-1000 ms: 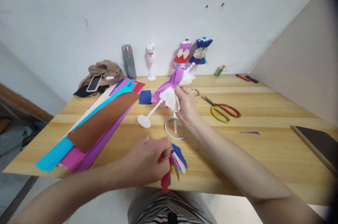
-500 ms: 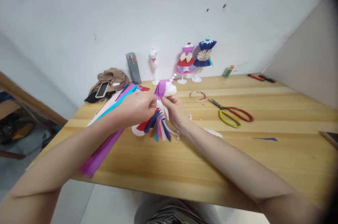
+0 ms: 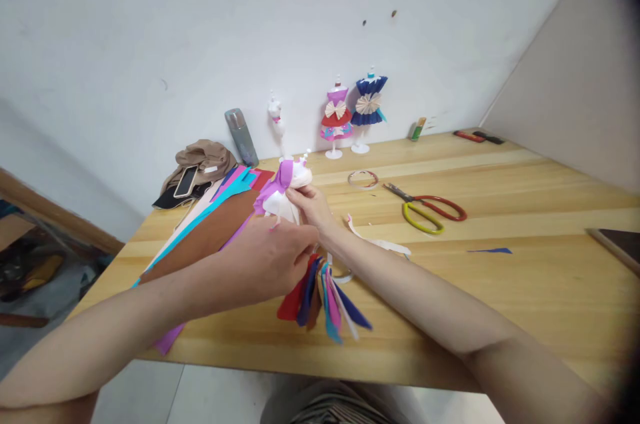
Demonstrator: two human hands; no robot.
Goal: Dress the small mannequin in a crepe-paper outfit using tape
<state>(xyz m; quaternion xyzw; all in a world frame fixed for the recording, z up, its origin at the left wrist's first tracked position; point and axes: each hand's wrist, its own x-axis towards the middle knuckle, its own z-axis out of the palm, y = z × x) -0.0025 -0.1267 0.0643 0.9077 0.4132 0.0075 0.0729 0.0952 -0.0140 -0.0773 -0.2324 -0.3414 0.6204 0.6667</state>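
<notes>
Left hand (image 3: pixel 275 259) pinches a fan of coloured strips (image 3: pixel 315 297) over the near side of the worktop (image 3: pixel 225 334), right hand (image 3: pixel 315 209) just beyond grips a tilted purple-and-white mannequin (image 3: pixel 283 201), scissors (image 3: pixel 411 199) lie to the right, two dressed mannequins (image 3: pixel 369 104) stand by the wall (image 3: pixel 200 44)

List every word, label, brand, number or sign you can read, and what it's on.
Readable text: none.
Grey bottle: faint marking low on its side, too blurred to read.
Green-and-yellow item by the wall: too small to read any print.
White patch on the brown cloth: too small to tell whether it bears text.
Phone: dark screen, nothing legible.
</notes>
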